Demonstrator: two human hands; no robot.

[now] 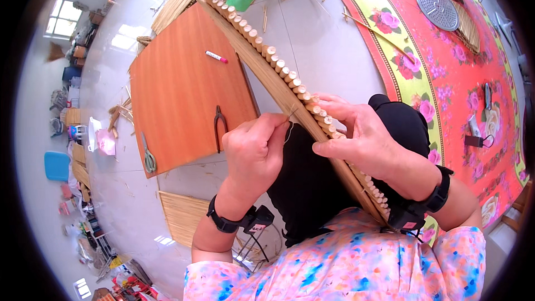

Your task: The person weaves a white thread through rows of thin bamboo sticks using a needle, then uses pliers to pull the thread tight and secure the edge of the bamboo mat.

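Note:
A long flat wooden strip (262, 75) runs slantwise from the far left toward my body. Along its right edge sits a row of short round stalk pieces (271, 53) with pale cut ends. My right hand (370, 139) grips this strip, thumb on the near side and fingers over the stalk ends. Beside the strip's left edge, my left hand (251, 147) is closed in a pinch on a thin thread (288, 132), whose loose end hangs below the fingertips. How the thread passes through or round the strip cannot be made out.
An orange-brown board (178, 89) at the left carries pliers (219, 128), scissors (148, 153) and a marker (216, 57). A reed mat (181, 214) lies below it. At the right, a red flowered cloth (460, 78) bears a grey perforated disc (436, 8).

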